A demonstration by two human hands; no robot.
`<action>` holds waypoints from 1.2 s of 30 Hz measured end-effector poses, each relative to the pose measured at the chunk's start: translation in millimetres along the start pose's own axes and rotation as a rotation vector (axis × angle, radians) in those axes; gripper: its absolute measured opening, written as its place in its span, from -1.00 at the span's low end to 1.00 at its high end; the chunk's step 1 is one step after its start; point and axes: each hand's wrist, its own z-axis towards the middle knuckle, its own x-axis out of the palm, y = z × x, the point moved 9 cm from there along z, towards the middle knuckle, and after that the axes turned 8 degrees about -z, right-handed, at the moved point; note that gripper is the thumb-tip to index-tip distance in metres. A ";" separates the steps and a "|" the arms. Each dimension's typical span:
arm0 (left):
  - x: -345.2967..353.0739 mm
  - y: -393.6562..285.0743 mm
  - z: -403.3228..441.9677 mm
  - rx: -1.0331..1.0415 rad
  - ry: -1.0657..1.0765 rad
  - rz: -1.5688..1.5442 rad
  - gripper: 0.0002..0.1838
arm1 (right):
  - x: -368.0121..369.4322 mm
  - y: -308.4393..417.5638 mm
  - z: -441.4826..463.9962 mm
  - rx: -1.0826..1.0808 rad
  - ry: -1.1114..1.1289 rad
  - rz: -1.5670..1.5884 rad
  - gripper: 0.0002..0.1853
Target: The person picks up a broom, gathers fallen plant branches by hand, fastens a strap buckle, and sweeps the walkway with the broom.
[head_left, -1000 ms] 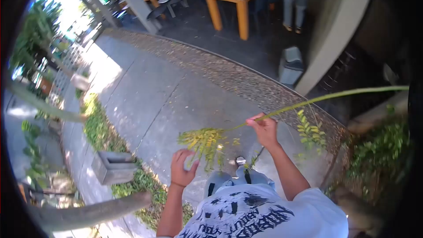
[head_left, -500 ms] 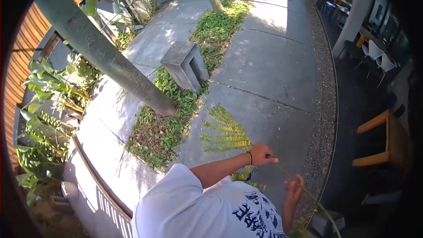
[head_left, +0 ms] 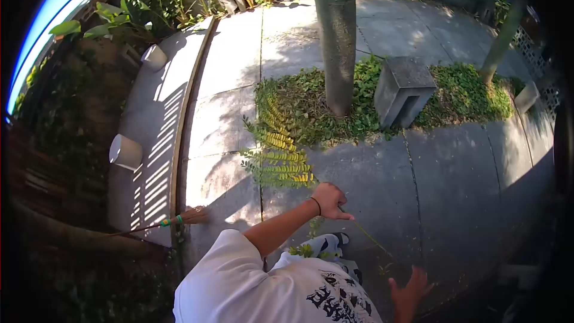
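A long green stem point(head_left: 372, 238) passes through my left hand point(head_left: 330, 201), which is closed round it and wears a dark band at the wrist. Beyond that hand, yellow-green leaflets point(head_left: 281, 155) fan out up and to the left, over the paving. My right hand point(head_left: 411, 290) is at the lower right with its fingers spread, apart from the stem, whose far end fades out near it. Below my left hand, more leaves point(head_left: 306, 250) hang over my legs.
A tree trunk point(head_left: 338, 48) rises from a planted strip, beside a concrete block point(head_left: 405, 90). Two white cylinders point(head_left: 125, 152) stand at the left behind a low curb point(head_left: 190, 107). A broom point(head_left: 190, 216) lies across the curb's near end. Another trunk point(head_left: 501, 45) is at the right.
The view has swung left, away from the covered area with tables. My left hand has taken hold of the stem, and my right hand has let go and opened.
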 end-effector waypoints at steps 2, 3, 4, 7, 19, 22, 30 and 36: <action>-55.7 34.3 -46.4 -0.104 -0.138 0.089 -0.22 | 62.2 5.1 33.6 -0.185 0.328 0.107 -0.60; -78.6 46.7 -72.1 -0.145 -0.208 0.106 -0.21 | 64.9 18.9 45.9 -0.202 0.491 0.283 -0.59; -97.6 56.2 -97.0 -0.172 -0.271 0.118 -0.19 | 77.2 32.4 62.5 -0.258 0.494 0.286 -0.59; -131.5 93.4 -181.1 -0.362 -0.309 0.193 -0.20 | 108.6 92.5 83.1 -0.397 0.700 0.428 -0.66; -239.0 180.3 -396.7 -0.827 -0.741 0.466 -0.26 | 64.9 485.4 219.8 -0.978 0.121 0.223 -0.40; -282.3 209.5 -419.8 -0.813 -0.821 0.447 -0.26 | 200.7 511.2 257.7 -1.099 0.546 0.073 -0.44; -405.5 368.9 -428.5 -0.893 -0.879 0.409 -0.22 | 161.9 693.6 298.7 -0.912 1.152 0.550 -0.82; -515.7 497.7 -364.5 -0.713 -0.864 0.470 -0.24 | 20.3 876.1 398.5 -1.222 0.195 0.647 -0.63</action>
